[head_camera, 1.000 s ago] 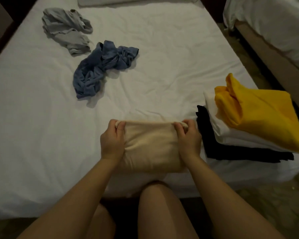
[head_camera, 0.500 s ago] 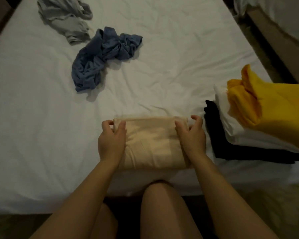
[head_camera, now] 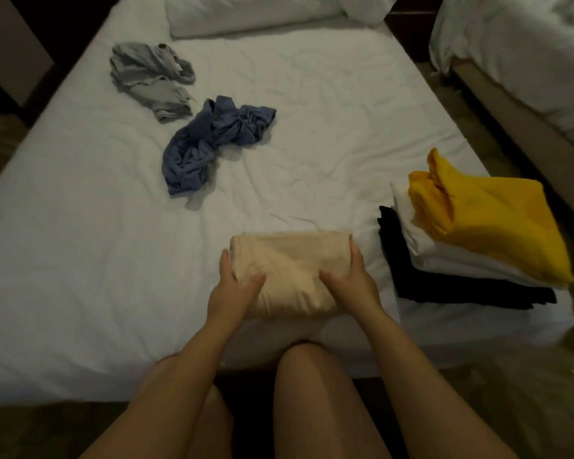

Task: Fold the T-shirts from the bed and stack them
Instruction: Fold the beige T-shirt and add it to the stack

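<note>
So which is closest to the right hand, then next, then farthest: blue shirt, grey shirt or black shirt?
1. black shirt, under the stack, just right of the right hand gripping the beige shirt.
2. blue shirt, crumpled, up left.
3. grey shirt, farthest, beyond the blue one.

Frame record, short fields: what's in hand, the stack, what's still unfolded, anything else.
In hand: folded beige shirt, left hand and right hand gripping its sides
Stack: yellow shirt on white shirt on black shirt, right of it on bed
Unfolded: blue shirt, grey shirt, crumpled, far left
Other: pillow at head
</note>
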Tool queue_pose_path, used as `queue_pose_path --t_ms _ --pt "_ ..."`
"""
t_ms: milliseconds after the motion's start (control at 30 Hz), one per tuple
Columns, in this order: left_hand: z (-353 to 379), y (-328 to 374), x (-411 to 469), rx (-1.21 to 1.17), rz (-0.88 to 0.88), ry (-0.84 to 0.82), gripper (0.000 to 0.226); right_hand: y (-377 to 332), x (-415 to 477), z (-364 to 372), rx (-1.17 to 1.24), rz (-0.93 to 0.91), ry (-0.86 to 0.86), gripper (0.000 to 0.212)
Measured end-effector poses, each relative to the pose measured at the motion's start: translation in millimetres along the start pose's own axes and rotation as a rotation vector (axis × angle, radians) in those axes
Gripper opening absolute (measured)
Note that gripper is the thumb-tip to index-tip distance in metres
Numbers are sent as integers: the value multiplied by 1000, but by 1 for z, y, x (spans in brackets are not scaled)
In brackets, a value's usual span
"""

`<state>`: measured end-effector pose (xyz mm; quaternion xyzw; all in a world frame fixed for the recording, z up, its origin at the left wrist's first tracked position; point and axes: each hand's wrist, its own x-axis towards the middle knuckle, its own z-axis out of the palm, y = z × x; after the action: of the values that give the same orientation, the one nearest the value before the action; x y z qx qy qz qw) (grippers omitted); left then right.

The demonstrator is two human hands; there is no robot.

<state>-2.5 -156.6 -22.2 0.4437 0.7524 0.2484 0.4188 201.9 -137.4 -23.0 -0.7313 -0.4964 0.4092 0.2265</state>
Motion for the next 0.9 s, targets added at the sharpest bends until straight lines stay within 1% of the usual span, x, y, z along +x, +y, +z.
queue_pose_path --t_ms 67,133,200,300,367,433,533,633,767,900 --pt "-7 3 -8 29 99 -40 93 -8 1 -4 -40 -57 -46 88" --pt "-13 5 -21 -17 188 -46 75 -12 -6 -10 6 -151 -46 86" --pt "-20 9 -34 -116 237 -52 58 -16 -20 -18 121 -252 -45 82" --pt "-36 30 -55 -241 272 -111 48 -24 -42 -40 325 -331 -84 67" --pt "-46 50 -68 -299 301 -132 51 -35 -57 -63 351 -371 -71 55" --pt "-54 73 -81 -344 338 -126 57 -48 -68 -88 394 -412 -1 51" --pt "-52 115 -101 -329 464 -116 65 -60 -83 -135 517 -445 120 54" --pt "-35 159 -114 -310 559 -183 73 -57 -91 -190 497 -484 199 57" --pt "9 207 -122 -262 592 -324 84 -30 -91 -255 372 -411 201 65" --pt "62 250 -122 -118 629 -371 92 4 -73 -306 363 -309 236 69"
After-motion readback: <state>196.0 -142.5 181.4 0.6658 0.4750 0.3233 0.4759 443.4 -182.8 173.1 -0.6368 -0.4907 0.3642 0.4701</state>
